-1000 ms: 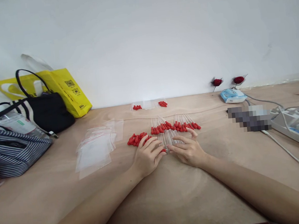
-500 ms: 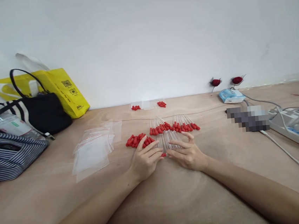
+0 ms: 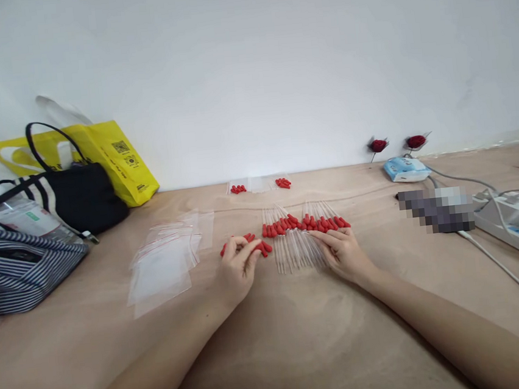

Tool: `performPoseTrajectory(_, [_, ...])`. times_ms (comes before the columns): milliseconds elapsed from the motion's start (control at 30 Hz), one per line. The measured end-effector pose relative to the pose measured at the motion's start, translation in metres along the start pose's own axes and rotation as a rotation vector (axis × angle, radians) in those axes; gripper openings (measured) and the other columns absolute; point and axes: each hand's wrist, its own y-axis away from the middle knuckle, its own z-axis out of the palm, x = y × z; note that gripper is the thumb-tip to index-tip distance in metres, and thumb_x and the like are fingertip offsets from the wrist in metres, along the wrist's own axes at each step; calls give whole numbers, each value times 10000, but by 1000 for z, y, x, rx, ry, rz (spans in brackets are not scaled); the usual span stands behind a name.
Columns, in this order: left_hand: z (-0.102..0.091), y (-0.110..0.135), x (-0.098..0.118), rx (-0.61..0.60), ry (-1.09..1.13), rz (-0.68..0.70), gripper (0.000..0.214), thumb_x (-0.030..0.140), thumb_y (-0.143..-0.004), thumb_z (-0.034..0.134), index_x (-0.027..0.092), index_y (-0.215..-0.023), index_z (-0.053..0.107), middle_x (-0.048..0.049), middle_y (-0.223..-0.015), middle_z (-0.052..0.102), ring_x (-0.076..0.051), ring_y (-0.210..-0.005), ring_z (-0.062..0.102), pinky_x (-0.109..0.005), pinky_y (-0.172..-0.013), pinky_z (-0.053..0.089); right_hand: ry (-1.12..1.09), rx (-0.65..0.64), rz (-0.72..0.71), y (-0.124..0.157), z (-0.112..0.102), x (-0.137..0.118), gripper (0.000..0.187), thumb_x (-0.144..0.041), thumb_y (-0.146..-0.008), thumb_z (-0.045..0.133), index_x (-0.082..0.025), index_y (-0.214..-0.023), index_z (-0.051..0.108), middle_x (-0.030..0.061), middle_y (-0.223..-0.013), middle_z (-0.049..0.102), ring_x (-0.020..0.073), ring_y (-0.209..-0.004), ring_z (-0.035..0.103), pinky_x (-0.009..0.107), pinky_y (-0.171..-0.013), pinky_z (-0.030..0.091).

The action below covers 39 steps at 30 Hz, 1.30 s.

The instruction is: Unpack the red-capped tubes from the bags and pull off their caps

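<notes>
My left hand (image 3: 237, 269) rests on a small heap of loose red rubber caps (image 3: 261, 247), fingers curled over them; whether it grips one I cannot tell. My right hand (image 3: 342, 250) lies flat with its fingertips on the right edge of a row of bare clear glass tubes (image 3: 292, 250) on the wooden table (image 3: 301, 337). Just behind the tubes lies a row of droppers with red caps fitted (image 3: 305, 221), tips pointing away from me.
A stack of clear zip bags (image 3: 165, 261) lies to the left. Black, striped and yellow bags (image 3: 79, 187) crowd the far left. Two filled packets (image 3: 258, 185) sit by the wall. A power strip with cables (image 3: 514, 219) and a blue-white device (image 3: 404, 167) occupy the right.
Both hands were together over the bare tubes; now they have parted, the left moving onto the cap heap and the right to the tubes' right edge. The tubes lie uncovered.
</notes>
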Motion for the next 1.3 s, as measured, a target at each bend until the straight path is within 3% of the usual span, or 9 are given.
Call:
performPoseTrajectory(100, [-7,-11,-18,-40,12,-258,243,240,-798,461,165,-964,623,-55,-834,521,-143,-730,537,-267,-632,470,6,-19,98,1,4,5,251,-162,-806,391,-157,-936,605,39,-692,647,147,-614,571,299,-685,353])
performPoseTrajectory(233, [-12,-23,-59,-137,199,-671,277,252,-689,546,149,-939,601,-16,-712,580,-132,-624,558,-245,-572,451,67,-67,198,3,2,8,203,-161,-761,390,-170,-840,576,2,-567,603,147,-541,546,306,-696,358])
performPoseTrajectory(333, [-8,-28,-82,-153,214,-832,288,280,-580,642,147,-830,588,7,-624,577,-129,-564,549,-228,-520,422,82,-125,229,4,2,9,178,-144,-737,395,-162,-792,563,22,-589,593,153,-575,549,286,-658,380])
performPoseTrajectory(467, [-3,-29,-86,-198,248,-849,227,316,-556,654,141,-685,590,-15,-601,598,-139,-551,562,-233,-506,419,62,-108,204,3,10,8,193,-118,-735,403,-157,-775,588,73,-701,588,180,-677,557,278,-620,410])
performPoseTrajectory(667, [1,-29,-83,-191,284,-792,274,385,-576,648,151,-714,605,-28,-665,643,-141,-618,590,-238,-583,443,15,-78,194,2,21,4,237,-93,-736,398,-153,-760,626,78,-714,530,169,-677,529,271,-624,434])
performPoseTrajectory(867, [9,-32,-85,-207,205,-783,288,432,-566,654,161,-663,635,-26,-621,639,-161,-607,574,-249,-575,421,-37,-124,238,1,19,-2,203,-140,-750,418,-155,-769,619,67,-700,525,172,-692,520,276,-642,433])
performPoseTrajectory(1000, [7,-34,-83,-203,174,-792,357,514,-637,558,170,-653,653,-37,-673,656,-190,-692,587,-261,-628,420,-33,-158,265,0,16,-5,211,-161,-761,412,-152,-781,621,76,-718,543,181,-710,527,292,-667,428])
performPoseTrajectory(1100, [5,-34,-85,-192,169,-816,435,549,-692,454,169,-750,657,-48,-782,669,-190,-752,595,-255,-647,431,-49,-126,296,0,14,-4,226,-176,-771,403,-150,-808,624,80,-743,565,177,-708,538,294,-672,425])
performPoseTrajectory(1300, [3,-48,-86,-270,105,-827,446,511,-732,376,158,-802,639,-45,-779,655,-166,-695,589,-243,-604,428,-73,-110,366,-2,10,1,239,-213,-788,389,-172,-776,624,68,-771,613,174,-738,561,304,-690,391])
